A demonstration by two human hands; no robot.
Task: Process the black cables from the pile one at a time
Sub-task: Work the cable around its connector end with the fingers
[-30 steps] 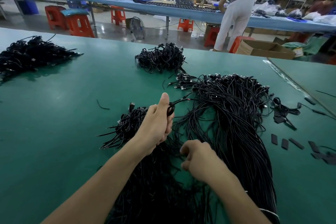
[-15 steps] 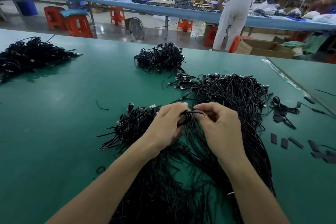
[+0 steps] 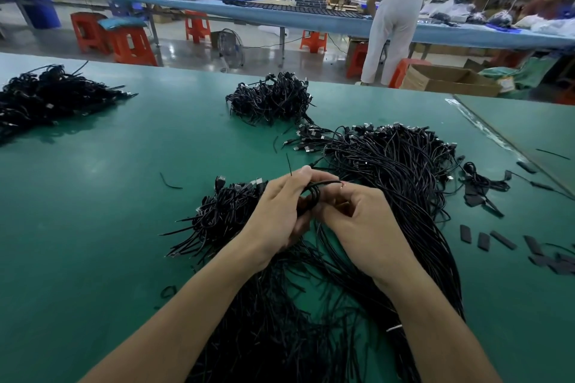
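Above the green tabletop (image 3: 93, 227), both hands meet over the cables. The left hand (image 3: 280, 214) is closed around a small coil of one black cable (image 3: 312, 196), thumb on top. The right hand (image 3: 361, 221) pinches the same cable's end just beside the coil, fingertips touching the left hand's. Beneath and to the right lies the big pile (image 3: 398, 171) of loose cables, its strands running down toward the near edge. Left of the hands sits a heap of bundled cables (image 3: 224, 214), partly hidden by the left wrist. A second heap (image 3: 273, 99) lies farther back, and a third (image 3: 46, 96) well apart at far left. Short black strips (image 3: 485, 239) lie scattered on the right. Beyond the tabletop, a person (image 3: 395, 9) stands at a blue bench (image 3: 217, 9) among orange stools (image 3: 130, 43).
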